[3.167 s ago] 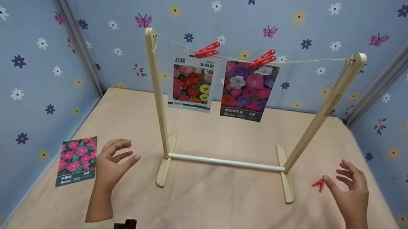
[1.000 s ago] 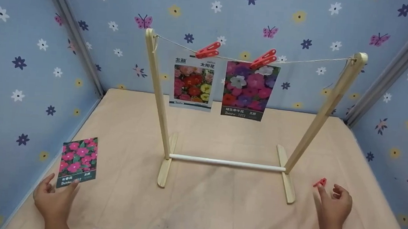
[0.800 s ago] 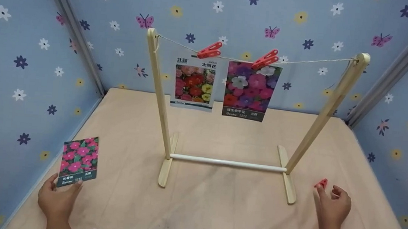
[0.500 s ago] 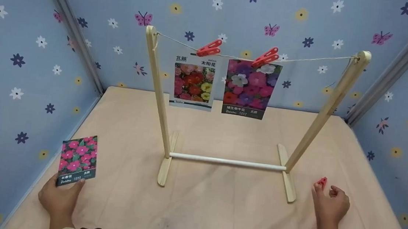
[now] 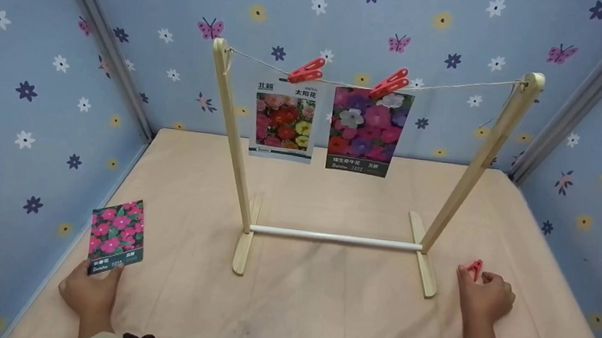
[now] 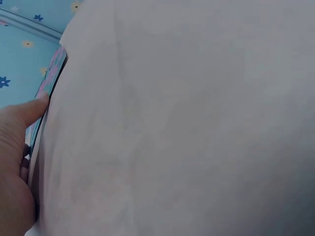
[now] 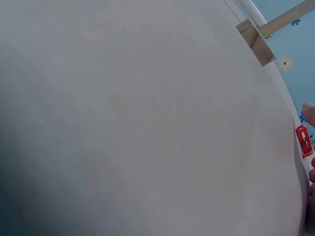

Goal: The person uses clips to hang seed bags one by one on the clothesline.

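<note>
1. Your left hand (image 5: 89, 289) has come down to the pink periwinkle card (image 5: 117, 232), at 8 o'clock on the table (image 5: 323, 291). Its thumb and fingers now pinch the bottom edge.
2. Your right hand (image 5: 485, 299) has gone to the red clothespin (image 5: 476, 267), at 4 o'clock. The thumb has moved round to its left side, and the other fingers curl on its right. I cannot tell if they squeeze it.
3. So you seem to have the card, with the clothespin in easy reach. Neither is up on the string (image 5: 466, 85).
4. Near 12 o'clock, a red-and-yellow flower card (image 5: 283, 124) and a purple-and-pink flower card (image 5: 369, 126) hang between the posts of the wooden stand (image 5: 233, 136).
5. The table is peach, with little creases near 5 o'clock.
6. Blue walls (image 5: 341, 25) with flowers and butterflies stand at 9, 12 and 3 o'clock.
</note>
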A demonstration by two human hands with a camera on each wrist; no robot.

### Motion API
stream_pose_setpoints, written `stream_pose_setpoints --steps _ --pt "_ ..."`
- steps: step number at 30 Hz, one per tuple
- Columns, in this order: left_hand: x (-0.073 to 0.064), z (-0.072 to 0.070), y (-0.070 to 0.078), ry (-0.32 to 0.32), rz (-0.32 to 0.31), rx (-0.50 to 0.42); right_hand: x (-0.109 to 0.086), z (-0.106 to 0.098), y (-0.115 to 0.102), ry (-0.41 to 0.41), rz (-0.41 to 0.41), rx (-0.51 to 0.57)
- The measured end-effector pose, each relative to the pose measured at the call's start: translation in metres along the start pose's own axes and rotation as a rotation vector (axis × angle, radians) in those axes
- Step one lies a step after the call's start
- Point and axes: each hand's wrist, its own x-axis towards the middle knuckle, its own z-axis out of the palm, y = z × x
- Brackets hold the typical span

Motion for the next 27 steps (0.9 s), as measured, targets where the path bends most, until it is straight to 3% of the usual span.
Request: stream_pose_setpoints --steps 10,17,27 --pt "0.0 0.003 0.002 0.037 0.018 0.056 0.002 0.001 0.005 0.021 -0.064 -0.005" --pt "0.001 0.003 0.0 0.0 0.004 0.076 0.006 -0.007 0.011 -0.021 -0.131 -0.034" --pt "0.0 0.004 -0.003 0.008 0.074 0.135 0.013 -0.017 0.02 -0.035 -0.206 -0.028"
